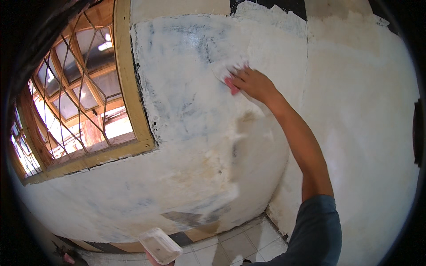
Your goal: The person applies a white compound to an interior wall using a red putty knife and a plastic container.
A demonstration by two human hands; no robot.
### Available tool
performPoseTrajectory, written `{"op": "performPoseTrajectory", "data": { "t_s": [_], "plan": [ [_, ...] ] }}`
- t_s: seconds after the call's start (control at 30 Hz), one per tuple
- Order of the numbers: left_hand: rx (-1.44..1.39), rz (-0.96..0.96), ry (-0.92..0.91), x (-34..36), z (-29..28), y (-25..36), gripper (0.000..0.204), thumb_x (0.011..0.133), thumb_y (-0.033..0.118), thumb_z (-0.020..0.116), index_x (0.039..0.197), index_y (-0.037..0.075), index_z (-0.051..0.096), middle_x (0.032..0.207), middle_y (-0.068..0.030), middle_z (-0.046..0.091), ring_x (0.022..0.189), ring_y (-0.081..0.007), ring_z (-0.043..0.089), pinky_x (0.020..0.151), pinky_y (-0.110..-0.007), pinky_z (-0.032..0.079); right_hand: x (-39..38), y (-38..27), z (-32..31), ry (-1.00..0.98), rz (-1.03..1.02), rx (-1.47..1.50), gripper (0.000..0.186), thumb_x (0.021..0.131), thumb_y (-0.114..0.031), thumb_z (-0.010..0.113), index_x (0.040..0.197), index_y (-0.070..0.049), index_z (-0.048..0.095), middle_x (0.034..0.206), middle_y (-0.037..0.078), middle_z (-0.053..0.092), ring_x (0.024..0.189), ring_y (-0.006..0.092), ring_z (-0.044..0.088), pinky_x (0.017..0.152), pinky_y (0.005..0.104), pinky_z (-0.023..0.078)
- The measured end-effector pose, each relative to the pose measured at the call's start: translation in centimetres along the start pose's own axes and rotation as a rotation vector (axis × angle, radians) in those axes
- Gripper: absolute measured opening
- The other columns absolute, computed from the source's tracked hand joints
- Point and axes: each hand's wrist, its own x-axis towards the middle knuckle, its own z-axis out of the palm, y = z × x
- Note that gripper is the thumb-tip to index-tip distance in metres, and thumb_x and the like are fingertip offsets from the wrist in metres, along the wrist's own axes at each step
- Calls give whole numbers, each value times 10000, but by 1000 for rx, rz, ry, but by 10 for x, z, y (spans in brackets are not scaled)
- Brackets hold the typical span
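My right hand is raised to the whitish wall, its fingers closed on a putty spreader with a pink-red part. The spreader's pale edge lies against the wall and is smeared by motion. Low in the view, my left hand shows only in part, gripping a white rectangular plastic tub from below. The tub is tilted, and its inside is coated with whitish residue. Around the spreader the wall has uneven white filler, with bluish and dark patches showing through.
To the left is a wooden-framed window with metal bars. A second wall meets this one at a corner on the right. Below lies a tiled floor, with a dark and tan band along the wall's foot. A dark object sits at the right edge.
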Motion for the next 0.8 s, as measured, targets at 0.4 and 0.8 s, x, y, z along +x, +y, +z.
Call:
{"op": "performPoseTrajectory", "data": {
  "t_s": [0.4, 0.8],
  "plan": [
    [518, 418, -198, -16, -32, 18, 602, 923, 233, 675, 1454, 103, 422, 1398, -135, 521, 1206, -272, 565, 979, -471, 529, 6, 54, 25, 380, 1156, 304, 479, 759, -173, 666, 1202, 7, 631, 1228, 270, 590, 1131, 405, 578, 977, 431, 472],
    [1334, 1023, -237, -37, -7, 30, 851, 711, 144, 860, 1434, 37, 425, 1347, -154, 556, 1175, -266, 580, 961, -417, 520, 47, -103, -17, 217, 97, 556, 312, 872, -119, 647, 1179, -176, 653, 1148, 23, 666, 973, 234, 666, 772, 356, 578]
  ]
}}
